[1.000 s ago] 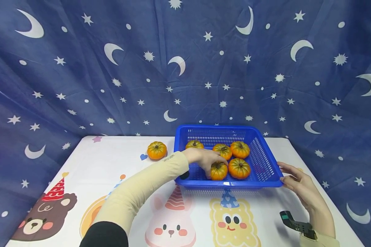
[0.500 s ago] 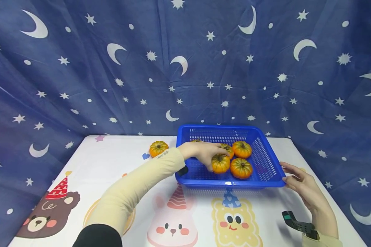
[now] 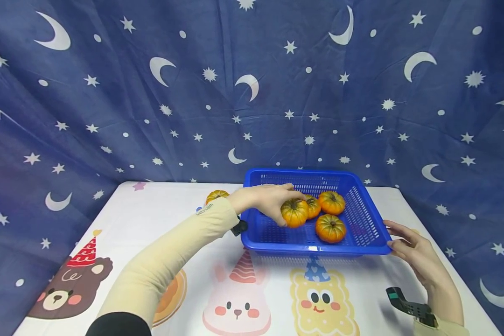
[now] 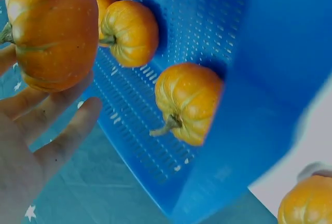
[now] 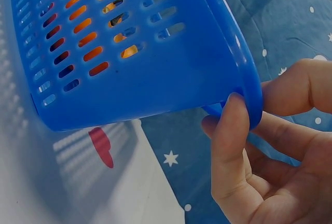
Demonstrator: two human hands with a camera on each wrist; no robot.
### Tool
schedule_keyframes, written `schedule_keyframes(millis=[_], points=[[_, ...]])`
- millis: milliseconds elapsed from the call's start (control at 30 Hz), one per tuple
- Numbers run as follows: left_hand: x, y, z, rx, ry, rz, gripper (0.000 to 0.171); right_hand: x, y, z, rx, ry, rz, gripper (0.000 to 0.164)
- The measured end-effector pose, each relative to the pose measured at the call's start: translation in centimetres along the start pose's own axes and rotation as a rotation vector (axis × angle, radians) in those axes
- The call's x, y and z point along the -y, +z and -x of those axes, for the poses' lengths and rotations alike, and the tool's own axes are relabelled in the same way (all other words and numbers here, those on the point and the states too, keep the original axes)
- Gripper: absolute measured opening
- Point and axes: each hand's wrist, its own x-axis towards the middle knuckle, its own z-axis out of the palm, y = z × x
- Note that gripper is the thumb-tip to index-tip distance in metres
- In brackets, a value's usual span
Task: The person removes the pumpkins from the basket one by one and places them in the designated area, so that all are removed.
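Observation:
My left hand (image 3: 270, 199) grips a small orange pumpkin (image 3: 294, 213), fingers over its far side and thumb in front. It is lifted inside the blue plastic basket (image 3: 273, 247); the left wrist view shows this pumpkin (image 4: 54, 32) above the basket floor, level with my spread fingers. Other pumpkins (image 3: 331, 228) sit in the basket, and one at the back left is hidden by my hand in the head view but shows as a pumpkin (image 4: 189, 102) in the left wrist view. At the basket's right rim, my right hand (image 3: 413, 249) pinches the edge between thumb and fingers.
One more pumpkin (image 3: 216, 195) rests on the white table left of the basket, partly covered by my left sleeve (image 3: 180, 252). The tablecloth (image 3: 218, 298) bears cartoon prints. A dark blue star-and-moon curtain (image 3: 193, 93) hangs behind the table.
My left hand has raised the front-left pumpkin and carried it back and to the left. My right hand keeps its hold on the basket rim. The view has shifted slightly.

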Motion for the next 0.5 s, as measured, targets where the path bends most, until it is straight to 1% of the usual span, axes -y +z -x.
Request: schedule_keyframes(millis=[167, 333, 500], points=[[0.7, 0.0, 0.8, -0.042, -0.037, 0.006, 0.081, 0.0, 0.0, 0.0, -0.002, 0.004, 0.005, 0.055], [1.3, 0.3, 1.9, -0.097, -0.045, -0.01, 0.079, -0.1, -0.1, 0.0, -0.004, 0.0, -0.004, 0.056], [1.8, 0.4, 3.1, -0.18, -0.037, 0.0, 0.079, 0.0, 0.0, 0.0, -0.004, 0.006, -0.006, 0.056]])
